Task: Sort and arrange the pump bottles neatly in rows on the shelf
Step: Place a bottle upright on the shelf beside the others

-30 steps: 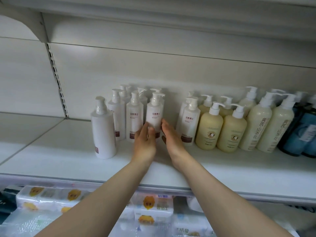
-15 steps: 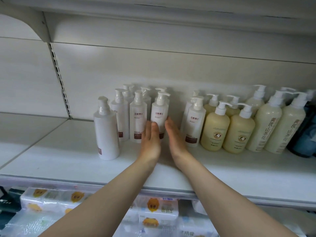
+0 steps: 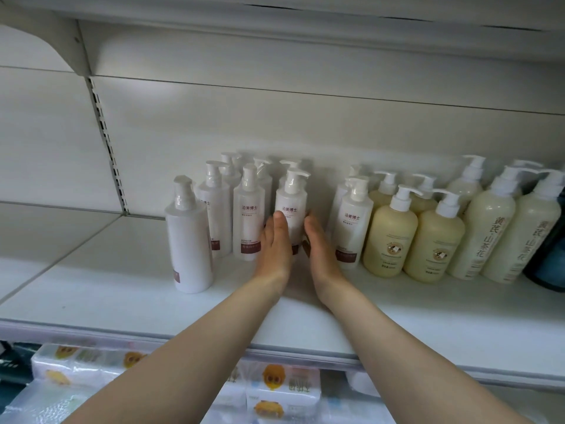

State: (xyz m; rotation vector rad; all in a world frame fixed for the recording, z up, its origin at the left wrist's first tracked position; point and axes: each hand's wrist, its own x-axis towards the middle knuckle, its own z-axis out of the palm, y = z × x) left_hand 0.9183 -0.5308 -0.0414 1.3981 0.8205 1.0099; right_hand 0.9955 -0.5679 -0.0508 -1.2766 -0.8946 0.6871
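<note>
A white shelf [image 3: 101, 289] carries three groups of pump bottles against a pale back panel [image 3: 275, 123]. At right stand two tall cream bottles [image 3: 486, 231] with vertical dark characters, of which 黄芪 and 山茶花 are legible; beside them are two squat yellow bottles [image 3: 389, 240] bearing small round emblems whose print is too fine to read, with more yellow bottles behind. At centre and left stand slim white bottles with maroon bands at the base, labelled 沿美博士 above small Latin lettering that looks like "KERATIN CONDITIONER"; one lone white bottle [image 3: 188, 237] stands forward at far left, its label turned away. The middle white bottle [image 3: 290, 206] stands upright in the front row, pressed between the two flat palms: the left hand [image 3: 273, 249] lies with extended fingers against its left side, the right hand [image 3: 319, 249] against its right side, neither curled into a fist. Compared with half a second earlier, both hands reach higher up this bottle's sides and sit closer together. Below the shelf edge lie wrapped tissue packs [image 3: 281, 390] with orange cartoon faces.
</note>
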